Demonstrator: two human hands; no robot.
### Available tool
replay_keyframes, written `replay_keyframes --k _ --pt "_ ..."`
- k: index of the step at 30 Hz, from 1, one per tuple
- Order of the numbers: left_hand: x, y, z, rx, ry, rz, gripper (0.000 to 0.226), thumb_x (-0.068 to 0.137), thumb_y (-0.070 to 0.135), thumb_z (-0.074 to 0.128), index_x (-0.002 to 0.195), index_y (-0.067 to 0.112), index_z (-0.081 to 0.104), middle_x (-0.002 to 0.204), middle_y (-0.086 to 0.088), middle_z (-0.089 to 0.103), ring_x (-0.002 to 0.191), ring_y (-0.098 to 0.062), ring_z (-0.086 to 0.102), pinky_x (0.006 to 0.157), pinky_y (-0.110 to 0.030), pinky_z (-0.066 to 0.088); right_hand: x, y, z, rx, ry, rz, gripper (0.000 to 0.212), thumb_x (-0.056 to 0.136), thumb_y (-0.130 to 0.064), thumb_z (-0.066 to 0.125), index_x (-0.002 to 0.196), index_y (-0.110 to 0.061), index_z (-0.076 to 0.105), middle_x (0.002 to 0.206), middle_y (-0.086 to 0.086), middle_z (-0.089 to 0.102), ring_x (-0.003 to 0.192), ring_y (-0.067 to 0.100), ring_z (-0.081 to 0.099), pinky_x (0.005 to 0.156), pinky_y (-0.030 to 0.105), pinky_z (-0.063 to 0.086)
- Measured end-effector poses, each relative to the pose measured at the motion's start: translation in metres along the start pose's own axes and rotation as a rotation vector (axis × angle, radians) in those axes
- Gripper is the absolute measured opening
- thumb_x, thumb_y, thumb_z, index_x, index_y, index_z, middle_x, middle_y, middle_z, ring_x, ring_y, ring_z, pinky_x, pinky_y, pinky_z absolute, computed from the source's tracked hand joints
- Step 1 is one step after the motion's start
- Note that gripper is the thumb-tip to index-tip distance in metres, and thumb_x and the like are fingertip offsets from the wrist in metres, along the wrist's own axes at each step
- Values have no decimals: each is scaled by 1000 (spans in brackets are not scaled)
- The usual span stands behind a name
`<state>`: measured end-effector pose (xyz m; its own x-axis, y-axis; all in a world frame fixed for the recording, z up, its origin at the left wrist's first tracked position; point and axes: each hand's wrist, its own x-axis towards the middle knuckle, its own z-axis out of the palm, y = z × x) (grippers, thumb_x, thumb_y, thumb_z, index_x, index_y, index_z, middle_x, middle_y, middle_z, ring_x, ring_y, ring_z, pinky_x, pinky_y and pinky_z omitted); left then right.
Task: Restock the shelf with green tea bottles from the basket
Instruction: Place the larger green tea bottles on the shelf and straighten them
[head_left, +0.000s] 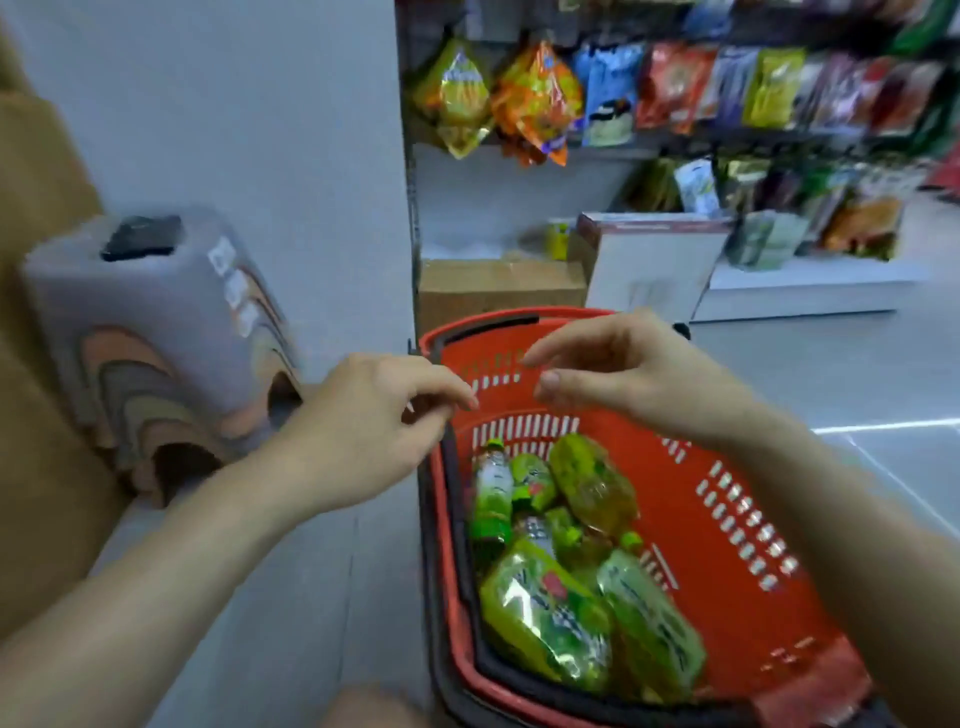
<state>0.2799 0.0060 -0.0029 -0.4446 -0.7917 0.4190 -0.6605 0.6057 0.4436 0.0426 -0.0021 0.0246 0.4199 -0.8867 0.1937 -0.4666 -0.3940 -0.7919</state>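
Firstly, far left: one stack of plastic stools (156, 332), grey on top with coloured edges nested below. It stands on the floor (291, 597) against the wall, and the number of stools in it is unclear.

Item: one left hand (363, 431), bare forearm reaching in from the lower left. It hovers just beside the basket's left rim, its fingers (441, 383) loosely curled toward the thumb and holding nothing.

Item: one red plastic basket (737, 525) on the floor, with a black handle folded down along its left rim.

Item: green tea bottles (545, 618), at least six, with blur preventing an exact count. All lie jumbled in the basket's bottom and none is in either hand.

Item: one right hand (628, 374) above the basket's far end, well clear of the bottles. Its fingers are relaxed and slightly bent, the thumb apart, and it grips nothing.

Item: one cardboard box (498, 286) behind the basket, and one white box (654, 270) just to its right.

Item: one shelf (810, 283), upper right, with two tiers of snack packets (535, 98) in view. The packets are too blurred to count.
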Motion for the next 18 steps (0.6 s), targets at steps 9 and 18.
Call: replay_keyframes --k 9,18 --pt "62 34 129 377 -825 78 21 82 27 65 102 24 73 96 1 71 94 -22 64 76 -29 50 -25 134 29 -167 -245 287 14 80 -12 74 91 -19 71 76 -2 67 64 3 58 62 17 44" --pt "38 32 240 769 -1513 205 126 64 48 84 153 27 -3 156 -10 24 135 -36 37 102 -52 42 -25 179 22 -306 -447 631 34 89 -11 62 122 -19 60 99 7 71 80 22 72 79 42 60"
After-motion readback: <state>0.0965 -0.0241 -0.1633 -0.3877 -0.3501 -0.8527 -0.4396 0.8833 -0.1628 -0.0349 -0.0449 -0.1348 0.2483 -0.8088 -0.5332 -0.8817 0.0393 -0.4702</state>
